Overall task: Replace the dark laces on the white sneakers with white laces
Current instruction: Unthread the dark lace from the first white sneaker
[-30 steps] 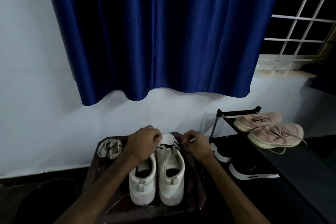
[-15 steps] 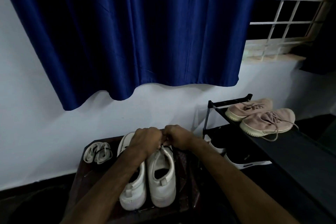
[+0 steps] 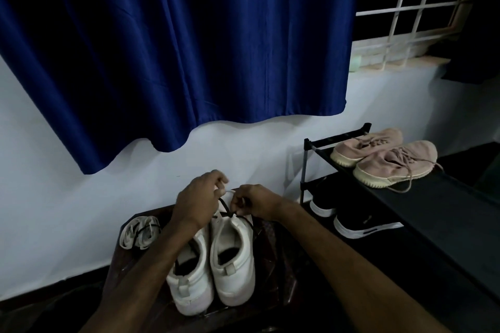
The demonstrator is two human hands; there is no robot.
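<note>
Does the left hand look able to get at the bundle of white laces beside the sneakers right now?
Probably yes. The white laces lie in the open just left of the left hand, with nothing between them. It would first have to release the dark lace it seems to hold.

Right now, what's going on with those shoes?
A person is unlacing white sneakers on a small dark table. The left hand grips the front of the sneaker nearer the rack, while the right hand pinches its dark lace. The lace is not yet out. A bundle of white laces lies beside the shoes.
</note>
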